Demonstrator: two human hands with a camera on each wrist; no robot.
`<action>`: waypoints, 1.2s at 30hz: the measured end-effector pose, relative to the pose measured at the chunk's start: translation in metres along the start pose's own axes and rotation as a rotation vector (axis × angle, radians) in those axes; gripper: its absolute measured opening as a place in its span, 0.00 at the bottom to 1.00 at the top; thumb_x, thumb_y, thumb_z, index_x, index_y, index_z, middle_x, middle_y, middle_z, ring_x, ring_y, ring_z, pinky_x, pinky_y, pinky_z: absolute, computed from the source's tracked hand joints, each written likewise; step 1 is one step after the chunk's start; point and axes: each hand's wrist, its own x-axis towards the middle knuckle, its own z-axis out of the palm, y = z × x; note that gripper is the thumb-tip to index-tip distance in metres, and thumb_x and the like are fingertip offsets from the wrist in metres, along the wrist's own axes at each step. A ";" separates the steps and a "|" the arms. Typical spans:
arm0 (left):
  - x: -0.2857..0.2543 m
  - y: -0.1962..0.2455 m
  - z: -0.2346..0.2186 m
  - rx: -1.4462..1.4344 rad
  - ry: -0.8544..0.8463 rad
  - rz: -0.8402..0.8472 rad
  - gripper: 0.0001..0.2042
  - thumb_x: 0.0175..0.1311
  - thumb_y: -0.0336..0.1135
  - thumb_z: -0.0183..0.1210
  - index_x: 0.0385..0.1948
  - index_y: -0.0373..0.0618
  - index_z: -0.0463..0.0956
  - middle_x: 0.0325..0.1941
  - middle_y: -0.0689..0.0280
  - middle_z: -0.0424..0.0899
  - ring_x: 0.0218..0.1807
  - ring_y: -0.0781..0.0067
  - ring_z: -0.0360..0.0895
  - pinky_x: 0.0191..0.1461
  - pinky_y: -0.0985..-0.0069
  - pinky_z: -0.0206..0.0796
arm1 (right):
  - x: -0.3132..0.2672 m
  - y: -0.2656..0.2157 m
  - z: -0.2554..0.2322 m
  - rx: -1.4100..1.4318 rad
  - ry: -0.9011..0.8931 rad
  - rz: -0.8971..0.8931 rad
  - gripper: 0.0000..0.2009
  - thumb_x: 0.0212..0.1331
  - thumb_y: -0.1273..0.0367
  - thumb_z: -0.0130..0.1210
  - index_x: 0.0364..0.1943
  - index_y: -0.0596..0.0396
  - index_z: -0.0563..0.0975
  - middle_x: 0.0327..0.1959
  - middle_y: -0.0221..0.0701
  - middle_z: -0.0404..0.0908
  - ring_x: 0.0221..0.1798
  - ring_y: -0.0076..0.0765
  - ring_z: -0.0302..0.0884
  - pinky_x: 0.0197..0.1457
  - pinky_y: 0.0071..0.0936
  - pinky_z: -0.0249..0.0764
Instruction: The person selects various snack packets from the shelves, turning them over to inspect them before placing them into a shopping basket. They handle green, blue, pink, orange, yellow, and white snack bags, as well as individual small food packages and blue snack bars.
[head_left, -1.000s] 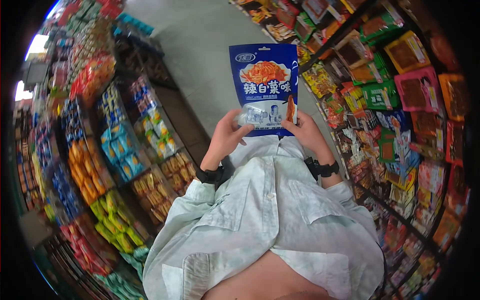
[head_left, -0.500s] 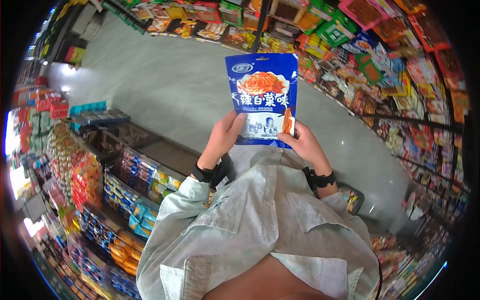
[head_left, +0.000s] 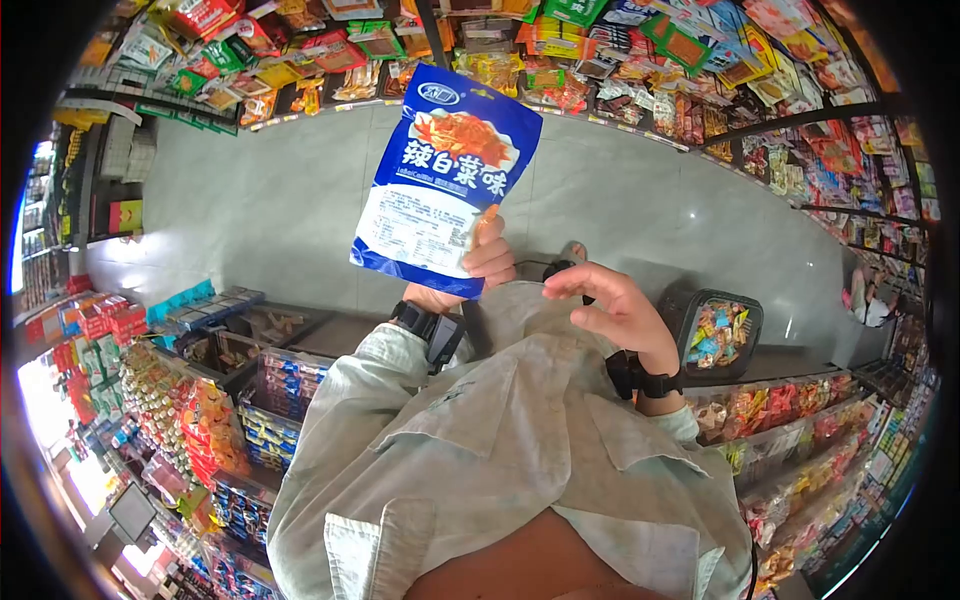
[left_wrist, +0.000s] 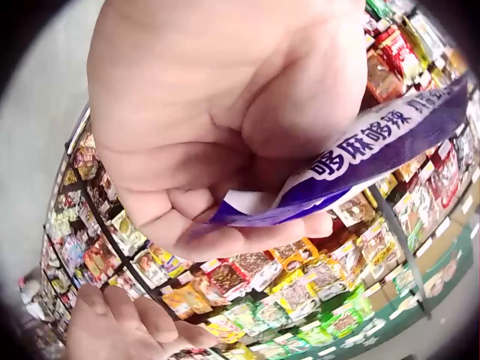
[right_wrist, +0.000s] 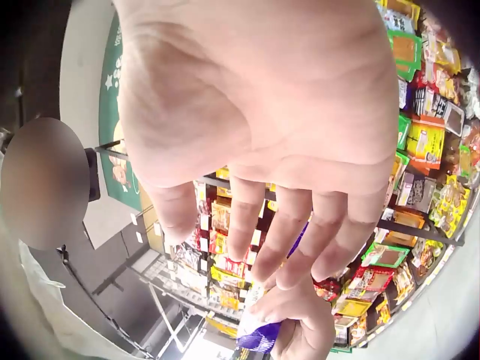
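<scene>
A blue snack packet [head_left: 440, 170] with a picture of food and large white characters is tilted to the left in the head view. My left hand [head_left: 488, 258] grips it near its lower right corner, fingers curled over the edge and the palm partly hidden behind it. From the left wrist, the packet [left_wrist: 375, 154] appears nearly edge-on, pinched between thumb and fingers. To the right and apart from the packet, my right hand [head_left: 622, 312] holds nothing, its fingers loosely extended; the right wrist view shows its palm [right_wrist: 262, 112] and spread fingers.
A black basket [head_left: 722, 335] with small wrapped items stands at the right. Shelves of packaged snacks [head_left: 570, 75] run across the far side. More stocked displays [head_left: 215, 430] stand at lower left and lower right [head_left: 775, 410], around the grey floor [head_left: 280, 190].
The right hand has let go of the packet and moved aside. The packet now tilts in the left hand, with printed text where drawings showed before. The view has swung round, bringing the basket into sight.
</scene>
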 end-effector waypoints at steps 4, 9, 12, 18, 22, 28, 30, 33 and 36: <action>0.037 -0.031 0.018 0.512 0.147 0.106 0.21 0.78 0.52 0.44 0.42 0.41 0.74 0.25 0.68 0.77 0.27 0.69 0.73 0.35 0.73 0.62 | -0.034 0.004 -0.040 -0.016 -0.024 -0.052 0.24 0.68 0.69 0.62 0.66 0.59 0.72 0.59 0.35 0.80 0.62 0.33 0.79 0.68 0.35 0.72; 0.105 -0.096 0.015 2.037 0.902 0.348 0.13 0.78 0.42 0.54 0.40 0.39 0.76 0.26 0.59 0.79 0.30 0.72 0.77 0.36 0.67 0.70 | -0.084 0.040 -0.102 0.194 0.239 -0.080 0.27 0.73 0.65 0.59 0.71 0.58 0.65 0.59 0.30 0.79 0.57 0.25 0.77 0.63 0.29 0.73; 0.140 -0.137 0.032 1.982 0.799 0.303 0.14 0.78 0.41 0.54 0.36 0.38 0.74 0.24 0.60 0.77 0.29 0.76 0.70 0.36 0.69 0.68 | -0.120 0.067 -0.147 0.176 0.392 -0.013 0.21 0.76 0.64 0.55 0.67 0.58 0.70 0.55 0.25 0.80 0.52 0.19 0.76 0.57 0.24 0.74; 0.204 -0.200 0.047 1.913 0.451 0.072 0.14 0.76 0.39 0.57 0.32 0.37 0.73 0.24 0.61 0.74 0.27 0.74 0.66 0.34 0.69 0.66 | -0.185 0.106 -0.197 0.544 0.586 0.066 0.17 0.78 0.63 0.50 0.63 0.55 0.75 0.53 0.26 0.83 0.52 0.22 0.80 0.58 0.23 0.75; 0.244 -0.263 0.069 2.192 -0.169 -0.112 0.10 0.68 0.35 0.64 0.46 0.42 0.81 0.33 0.62 0.81 0.34 0.67 0.78 0.42 0.68 0.71 | -0.196 0.111 -0.196 0.899 0.559 0.041 0.21 0.80 0.57 0.43 0.66 0.54 0.73 0.57 0.32 0.82 0.57 0.30 0.80 0.60 0.27 0.76; 0.273 -0.350 0.060 2.127 -0.829 -0.262 0.25 0.66 0.44 0.66 0.62 0.48 0.73 0.45 0.62 0.82 0.42 0.60 0.81 0.50 0.65 0.72 | -0.202 0.175 -0.211 1.450 0.001 -0.353 0.22 0.69 0.46 0.47 0.43 0.51 0.70 0.28 0.25 0.66 0.35 0.26 0.62 0.46 0.24 0.60; 0.285 -0.354 0.057 2.061 -0.794 -0.299 0.25 0.66 0.47 0.66 0.60 0.46 0.73 0.45 0.62 0.82 0.44 0.59 0.81 0.50 0.64 0.73 | -0.223 0.160 -0.206 1.426 0.266 -0.423 0.23 0.70 0.47 0.45 0.47 0.53 0.72 0.32 0.28 0.72 0.38 0.30 0.68 0.49 0.25 0.65; 0.307 -0.340 0.073 1.957 -0.437 -0.715 0.24 0.66 0.46 0.66 0.57 0.44 0.72 0.44 0.60 0.83 0.45 0.59 0.83 0.51 0.65 0.74 | -0.240 0.149 -0.206 1.186 0.888 -0.402 0.20 0.74 0.53 0.45 0.51 0.56 0.76 0.38 0.32 0.80 0.40 0.33 0.76 0.47 0.27 0.72; 0.314 -0.311 0.050 1.974 -0.147 -0.505 0.23 0.67 0.44 0.66 0.56 0.42 0.70 0.42 0.58 0.84 0.44 0.60 0.84 0.52 0.66 0.75 | -0.227 0.161 -0.231 0.647 1.407 -0.065 0.15 0.78 0.59 0.45 0.46 0.56 0.78 0.33 0.27 0.82 0.31 0.24 0.76 0.38 0.23 0.72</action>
